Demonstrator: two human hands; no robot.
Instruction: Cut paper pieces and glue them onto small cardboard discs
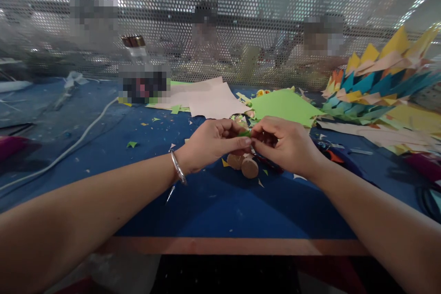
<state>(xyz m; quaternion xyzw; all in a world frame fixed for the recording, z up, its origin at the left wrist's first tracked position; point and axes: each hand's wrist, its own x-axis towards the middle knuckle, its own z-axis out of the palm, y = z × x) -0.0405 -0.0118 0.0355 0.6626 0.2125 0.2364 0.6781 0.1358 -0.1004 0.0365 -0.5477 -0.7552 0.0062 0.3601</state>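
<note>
We read no text, label, brand, number or sign. Reference landmark: the pale pink sheet (pixel 206 98). At the bottle (pixel 138 57), to the left of the pale pink sheet, pixelation covers the lower body; we cannot determine any marking in that area. On the perforated screen (pixel 241 32), behind the pale pink sheet, we identify no legible characters; blur and pixelated patches limit our reading there. On the paper spikes (pixel 372 78), to the right of the pale pink sheet, we likewise read nothing.
</note>
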